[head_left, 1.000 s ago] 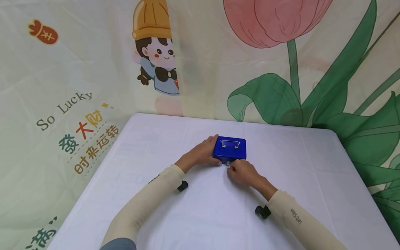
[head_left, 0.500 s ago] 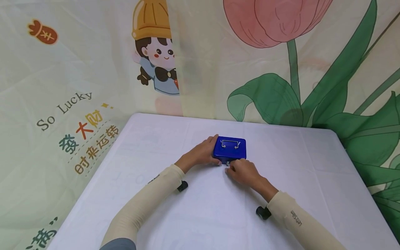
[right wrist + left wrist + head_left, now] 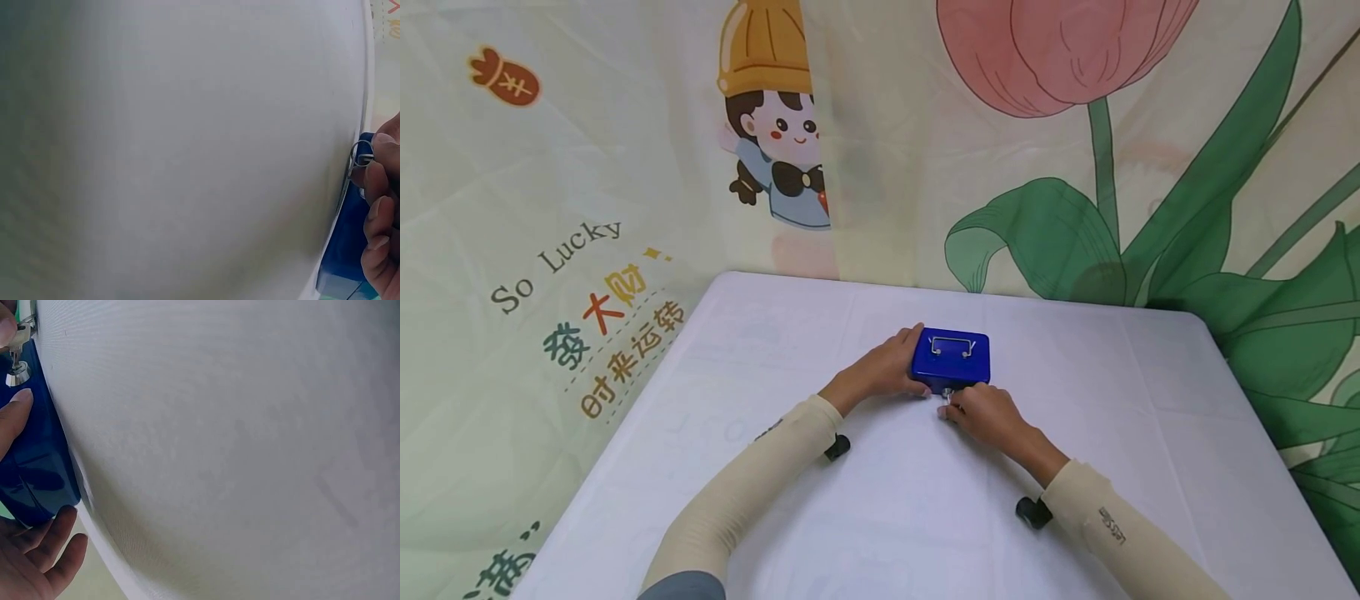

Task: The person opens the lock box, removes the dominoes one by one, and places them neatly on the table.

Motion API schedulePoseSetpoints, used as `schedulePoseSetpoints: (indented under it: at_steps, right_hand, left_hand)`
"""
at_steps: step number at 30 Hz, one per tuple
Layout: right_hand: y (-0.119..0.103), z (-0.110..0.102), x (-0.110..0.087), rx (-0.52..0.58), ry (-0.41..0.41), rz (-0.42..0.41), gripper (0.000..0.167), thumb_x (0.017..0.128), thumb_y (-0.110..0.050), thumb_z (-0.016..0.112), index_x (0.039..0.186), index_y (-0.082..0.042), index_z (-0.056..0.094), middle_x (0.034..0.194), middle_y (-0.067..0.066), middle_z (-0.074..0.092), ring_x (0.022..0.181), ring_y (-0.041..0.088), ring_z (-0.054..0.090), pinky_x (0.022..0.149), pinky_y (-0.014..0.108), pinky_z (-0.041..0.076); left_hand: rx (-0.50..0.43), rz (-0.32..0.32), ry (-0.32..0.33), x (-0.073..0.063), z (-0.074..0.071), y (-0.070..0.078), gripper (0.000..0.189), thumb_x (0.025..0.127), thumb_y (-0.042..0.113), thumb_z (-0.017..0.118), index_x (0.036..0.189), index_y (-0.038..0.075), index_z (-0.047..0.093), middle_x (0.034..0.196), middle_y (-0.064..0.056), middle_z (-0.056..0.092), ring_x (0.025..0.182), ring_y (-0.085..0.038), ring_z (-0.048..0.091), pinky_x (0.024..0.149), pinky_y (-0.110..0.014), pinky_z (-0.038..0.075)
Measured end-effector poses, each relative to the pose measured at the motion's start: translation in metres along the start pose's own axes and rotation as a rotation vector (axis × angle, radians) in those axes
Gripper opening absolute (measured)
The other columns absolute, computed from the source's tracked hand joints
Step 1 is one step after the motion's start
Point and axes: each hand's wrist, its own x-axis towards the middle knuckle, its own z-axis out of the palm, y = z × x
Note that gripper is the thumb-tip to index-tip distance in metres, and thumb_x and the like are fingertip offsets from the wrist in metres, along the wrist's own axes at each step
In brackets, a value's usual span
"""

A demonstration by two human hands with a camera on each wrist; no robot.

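A small blue cash box (image 3: 951, 367) with a wire handle (image 3: 952, 340) on its closed lid stands on the white table. My left hand (image 3: 891, 365) grips its left end, with the thumb on the front face and the other fingers at the side and back. A silver lock (image 3: 18, 375) projects from the front face, and a key (image 3: 19, 344) sits in it. My right hand (image 3: 988, 414) pinches this key between thumb and curled fingers. In the right wrist view a thin metal ring (image 3: 361, 153) shows at the fingertips.
White cloth covers the table (image 3: 850, 517). Behind it hangs a printed curtain (image 3: 880, 167) with a tulip and a cartoon figure. A small black wrist camera (image 3: 1033, 512) hangs beneath the right sleeve (image 3: 1112, 517), another under the left sleeve (image 3: 752, 475).
My right thumb and fingertips have shifted slightly left and towards the front at the key. The box and my left hand stay in place.
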Motion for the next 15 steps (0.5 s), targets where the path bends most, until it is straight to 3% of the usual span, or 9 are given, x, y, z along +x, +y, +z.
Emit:
schedulePoseSetpoints:
  at_steps: [15]
  right_hand:
    - [-0.008, -0.0081, 0.0014, -0.05, -0.01, -0.054, 0.025, 0.092, -0.032, 0.073, 0.091, -0.008, 0.079, 0.054, -0.008, 0.052, 0.055, 0.009, 0.049, 0.054, 0.024, 0.043]
  left_hand:
    - [-0.01, -0.007, -0.008, 0.0005, -0.0004, -0.0011, 0.12, 0.079, 0.05, 0.083, 0.161, 0.009, 0.007, 0.159, -0.017, 0.031, 0.142, -0.031, 0.042, 0.118, -0.048, 0.036]
